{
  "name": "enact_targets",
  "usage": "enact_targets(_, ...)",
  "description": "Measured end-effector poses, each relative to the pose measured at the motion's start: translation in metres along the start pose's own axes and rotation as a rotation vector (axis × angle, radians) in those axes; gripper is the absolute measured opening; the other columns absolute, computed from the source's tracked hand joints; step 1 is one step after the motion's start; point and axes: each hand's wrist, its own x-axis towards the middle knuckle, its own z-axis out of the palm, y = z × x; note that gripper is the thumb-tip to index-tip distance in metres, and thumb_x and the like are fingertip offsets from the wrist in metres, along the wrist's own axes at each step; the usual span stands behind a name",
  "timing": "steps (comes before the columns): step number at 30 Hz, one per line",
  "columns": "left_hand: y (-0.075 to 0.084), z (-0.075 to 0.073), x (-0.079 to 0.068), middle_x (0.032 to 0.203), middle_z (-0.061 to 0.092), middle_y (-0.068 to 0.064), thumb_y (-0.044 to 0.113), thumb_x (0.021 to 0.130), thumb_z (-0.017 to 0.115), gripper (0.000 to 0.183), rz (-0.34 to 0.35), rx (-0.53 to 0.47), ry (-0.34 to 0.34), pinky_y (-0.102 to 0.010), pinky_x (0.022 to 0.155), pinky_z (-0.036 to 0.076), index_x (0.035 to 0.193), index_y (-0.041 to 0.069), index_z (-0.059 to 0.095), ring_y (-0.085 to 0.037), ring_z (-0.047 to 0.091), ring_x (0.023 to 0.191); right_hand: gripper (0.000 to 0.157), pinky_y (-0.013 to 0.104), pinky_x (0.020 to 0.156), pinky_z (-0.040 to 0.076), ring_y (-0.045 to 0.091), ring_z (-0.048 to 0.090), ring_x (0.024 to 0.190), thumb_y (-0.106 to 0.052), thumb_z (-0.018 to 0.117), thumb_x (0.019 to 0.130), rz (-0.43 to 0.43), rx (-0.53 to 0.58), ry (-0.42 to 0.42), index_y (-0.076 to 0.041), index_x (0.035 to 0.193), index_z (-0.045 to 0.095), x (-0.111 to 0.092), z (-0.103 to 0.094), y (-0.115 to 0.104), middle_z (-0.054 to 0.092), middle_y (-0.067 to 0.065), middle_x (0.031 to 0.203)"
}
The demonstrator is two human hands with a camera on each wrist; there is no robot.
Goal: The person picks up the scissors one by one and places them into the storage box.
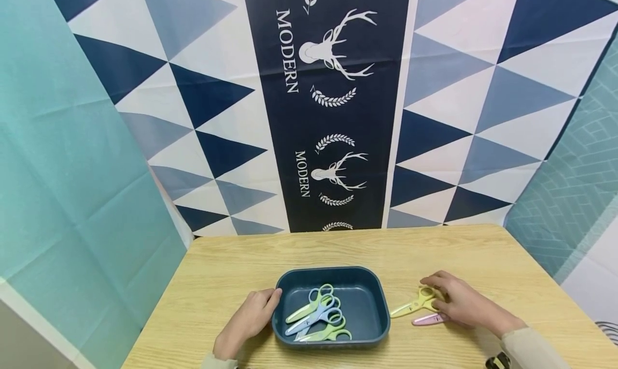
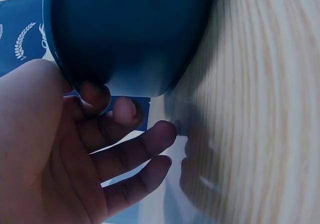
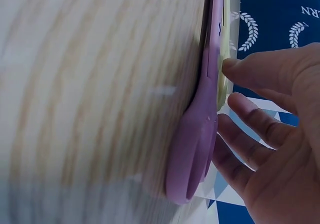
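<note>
My left hand (image 1: 253, 312) grips the left wall of the dark teal tray (image 1: 364, 302); in the left wrist view its fingers (image 2: 159, 136) lie outside the wall, and the thumb tip is hidden. Inside the tray, at its left side, a blue pair of scissors (image 1: 309, 322) overlaps green scissors (image 1: 322, 335). To the tray's right, my right hand (image 1: 461, 302) pinches the handle loops of yellow scissors (image 1: 410, 308) with thumb and index finger. Pink scissors (image 1: 428, 319) lie flat on the table under that hand, their handle showing in the right wrist view (image 3: 192, 149).
The light wooden table (image 1: 241, 256) carries the tray near its front edge. A patterned cloth (image 1: 338, 117) with deer heads and triangles hangs behind it. Teal sheets (image 1: 72, 170) hang at the left, and a teal patterned one (image 1: 569, 197) at the right.
</note>
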Motion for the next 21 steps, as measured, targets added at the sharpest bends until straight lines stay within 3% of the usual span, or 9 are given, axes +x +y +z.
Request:
enact_targets(10, -0.0008, 0.0003, 0.0014, 0.066, 0.047, 0.008, 0.044, 0.113, 0.033, 0.051, -0.011, -0.007, 0.007, -0.029, 0.070, 0.048, 0.087, 0.014, 0.066, -0.007, 0.054, 0.072, 0.027, 0.038, 0.083, 0.057, 0.016, 0.065, 0.098, -0.005, 0.080, 0.081, -0.040, -0.031, 0.016, -0.015, 0.105, 0.073, 0.0011, 0.0012, 0.0038, 0.065, 0.001, 0.109)
enact_targets(17, 0.0002, 0.0004, 0.0015, 0.065, 0.046, 0.008, 0.042, 0.113, 0.034, 0.050, -0.009, -0.013, 0.009, -0.026, 0.067, 0.045, 0.081, 0.016, 0.062, -0.005, 0.052, 0.067, 0.024, 0.034, 0.081, 0.055, 0.017, 0.064, 0.096, -0.007, 0.078, 0.085, 0.007, 0.032, -0.073, -0.010, 0.108, 0.074, 0.0034, -0.0026, 0.0032, 0.065, 0.003, 0.109)
enact_targets(21, 0.0007, 0.0012, -0.0008, 0.066, 0.048, 0.007, 0.043, 0.113, 0.033, 0.051, -0.018, -0.013, -0.001, -0.029, 0.069, 0.048, 0.086, 0.015, 0.065, -0.005, 0.054, 0.071, 0.023, 0.036, 0.082, 0.055, 0.017, 0.064, 0.095, -0.007, 0.078, 0.084, -0.005, 0.034, -0.081, -0.009, 0.106, 0.075, 0.0029, -0.0027, 0.0033, 0.066, 0.002, 0.107)
